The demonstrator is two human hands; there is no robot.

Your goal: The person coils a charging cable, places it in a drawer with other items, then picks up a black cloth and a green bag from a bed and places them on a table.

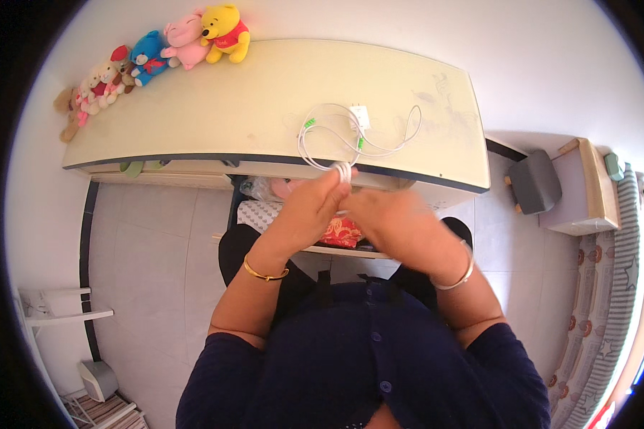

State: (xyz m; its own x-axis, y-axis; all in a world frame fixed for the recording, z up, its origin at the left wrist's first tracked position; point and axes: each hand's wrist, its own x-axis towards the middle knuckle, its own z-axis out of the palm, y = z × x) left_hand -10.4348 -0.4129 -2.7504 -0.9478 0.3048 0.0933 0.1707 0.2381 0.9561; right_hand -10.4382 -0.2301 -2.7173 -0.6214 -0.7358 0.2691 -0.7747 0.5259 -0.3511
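Observation:
A white charging cable (397, 149) lies in loose loops on the cream tabletop, with two small green pieces on it. Its white plug adapter (360, 116) rests on the table beside the loops. Just over the table's front edge, my left hand (309, 211) is closed round a gathered bundle of the cable. Close against it is my right hand (390, 216), smeared by motion, its fingers partly hidden behind the left hand; whether it grips the cable I cannot tell.
Below my hands an open drawer (257, 213) holds a red patterned packet (341, 232) and clear plastic. Several plush toys (225, 33) line the table's far left edge. A grey chair (535, 182) stands at the right, next to a small cabinet (579, 187).

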